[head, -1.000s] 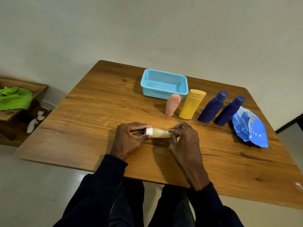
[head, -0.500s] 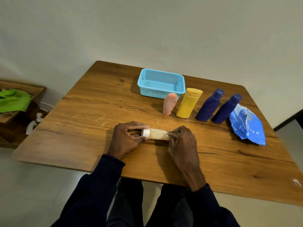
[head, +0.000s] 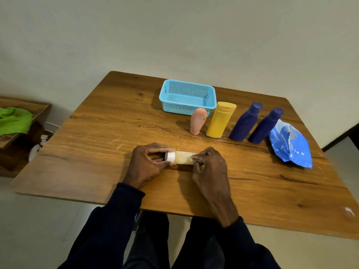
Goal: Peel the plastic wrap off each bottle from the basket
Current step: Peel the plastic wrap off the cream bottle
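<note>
A small pale yellow bottle [head: 182, 157] with a white cap lies on its side on the wooden table [head: 97, 144], between my two hands. My left hand [head: 147, 164] grips its white cap end. My right hand [head: 208, 167] pinches the bottle's other end, where the clear wrap sits. Behind them stand a pink bottle [head: 197, 121], a yellow bottle [head: 220, 119] and two dark blue bottles [head: 245, 122] [head: 265, 126]. The light blue mesh basket [head: 186, 97] at the back holds nothing that I can see.
A crumpled blue plastic bag [head: 290, 145] lies at the right of the table. A low wooden shelf with a green cloth [head: 14, 120] stands at the far left, off the table. The table's near edge runs just above my knees.
Both hands stay on the small bottle, with only slight shifts of the fingers. The view has drifted a little.
</note>
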